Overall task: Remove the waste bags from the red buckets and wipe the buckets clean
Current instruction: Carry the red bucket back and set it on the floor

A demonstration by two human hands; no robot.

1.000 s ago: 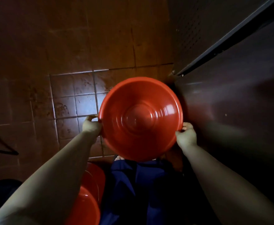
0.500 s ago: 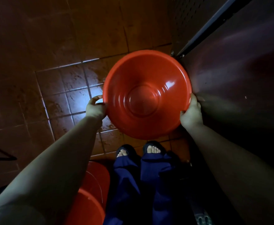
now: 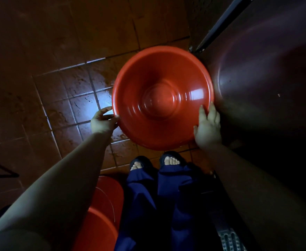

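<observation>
Above floor, red bucket, left hand gripping rim, right hand pressing side

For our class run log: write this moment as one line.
held: red bucket, no bag seen | left hand: grips rim | right hand: fingers straight, pressing side | below: other red buckets

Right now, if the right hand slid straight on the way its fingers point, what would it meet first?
Probably the dark panel beside the red bucket that the right hand presses; depth unclear.
</observation>
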